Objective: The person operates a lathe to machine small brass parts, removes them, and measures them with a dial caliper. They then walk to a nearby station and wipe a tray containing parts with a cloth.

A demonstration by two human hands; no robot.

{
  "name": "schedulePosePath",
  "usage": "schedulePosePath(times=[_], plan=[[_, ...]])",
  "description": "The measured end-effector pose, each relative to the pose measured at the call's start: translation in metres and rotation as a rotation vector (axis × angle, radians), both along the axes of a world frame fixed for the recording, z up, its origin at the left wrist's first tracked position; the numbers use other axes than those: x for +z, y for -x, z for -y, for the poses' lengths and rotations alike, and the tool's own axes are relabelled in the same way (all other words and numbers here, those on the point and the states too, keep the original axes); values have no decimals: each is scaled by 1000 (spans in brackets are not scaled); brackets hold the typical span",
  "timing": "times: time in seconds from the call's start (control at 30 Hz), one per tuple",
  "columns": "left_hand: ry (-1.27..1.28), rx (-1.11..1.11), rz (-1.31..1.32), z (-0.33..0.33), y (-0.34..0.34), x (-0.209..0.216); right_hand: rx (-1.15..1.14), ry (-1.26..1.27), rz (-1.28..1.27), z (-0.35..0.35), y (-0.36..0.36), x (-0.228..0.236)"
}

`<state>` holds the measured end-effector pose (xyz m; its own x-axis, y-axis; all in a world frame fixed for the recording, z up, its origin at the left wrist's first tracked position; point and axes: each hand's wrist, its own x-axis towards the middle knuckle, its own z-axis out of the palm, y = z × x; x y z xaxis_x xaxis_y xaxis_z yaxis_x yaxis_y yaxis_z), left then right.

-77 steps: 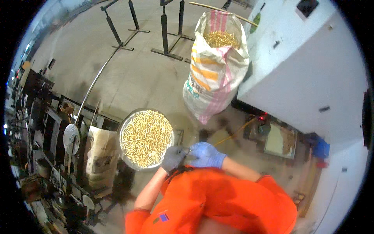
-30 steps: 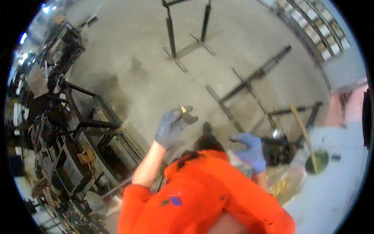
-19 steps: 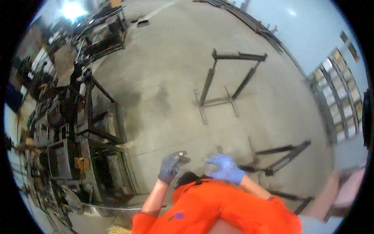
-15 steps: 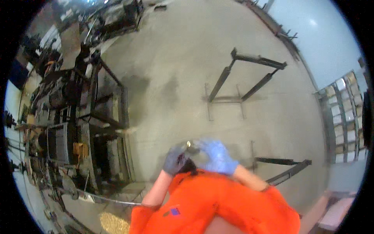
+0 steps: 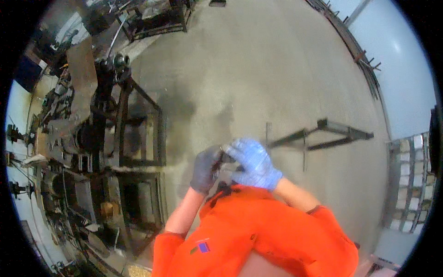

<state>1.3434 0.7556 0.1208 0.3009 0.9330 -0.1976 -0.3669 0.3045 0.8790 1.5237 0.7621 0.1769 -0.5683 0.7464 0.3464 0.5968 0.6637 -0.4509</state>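
Observation:
My left hand, in a dark grey glove, is closed, its fingers bent toward the right. Facing it, my right hand in a blue glove curls its fingers, and the fingertips of both hands come together in front of my body. A small dark object shows in part between them; gloves and blur hide its kind. Both forearms are bare below the orange sleeves. Under the hands is the front of my orange clothing.
Dark machinery on a metal frame lines the left side. A dark metal stand is on the concrete floor to the right. Long bars lie along the right wall, near a rack of pale bins.
Both hands have risen in the picture and stay together. The bright glint between them is gone. The whole view has shifted, and one metal stand shows where there were two.

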Motion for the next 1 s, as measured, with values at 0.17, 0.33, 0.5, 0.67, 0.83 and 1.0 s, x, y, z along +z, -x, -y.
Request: schedulePosePath(times=[0.17,0.33,0.5,0.67,0.83,1.0], plan=[[58,119,222,-135,-15,-17,46,-18,-104,-138,-4,-21],[110,241,280,-264,-35,1,110,139,-102,-288,-18,-18],[81,258,248,-401,-47,17,167,169,-54,-430,-36,2],[7,201,48,-534,-56,6,106,209,-47,-560,-52,-9],[149,121,302,-689,-53,-23,44,101,-37,-698,-48,-28],[132,79,310,-846,-61,-11,-52,83,-67,-838,-53,0]])
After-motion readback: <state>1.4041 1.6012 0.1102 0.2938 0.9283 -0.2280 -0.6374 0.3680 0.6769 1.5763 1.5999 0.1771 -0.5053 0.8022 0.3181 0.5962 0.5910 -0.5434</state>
